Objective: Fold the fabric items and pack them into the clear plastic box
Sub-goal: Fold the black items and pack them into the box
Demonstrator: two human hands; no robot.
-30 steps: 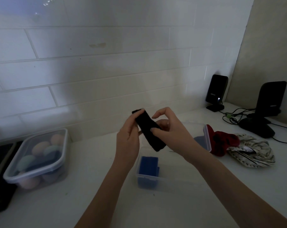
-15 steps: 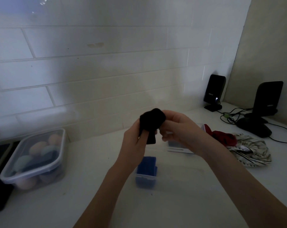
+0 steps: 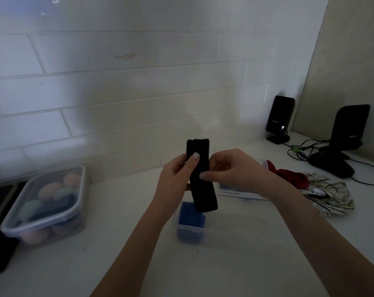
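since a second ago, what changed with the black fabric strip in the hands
The black fabric strip, bunched into a wad half a second ago, is now stretched out long and upright. Left hand and right hand keep pinching it above the clear plastic box. The folded blue fabric inside stayed put.

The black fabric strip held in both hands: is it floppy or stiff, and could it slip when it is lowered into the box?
The black fabric strip probably has some body: its top stands above the left hand without drooping. It looks fuzzy, so likely grippy. It seems light, as the right hand only pinches it.
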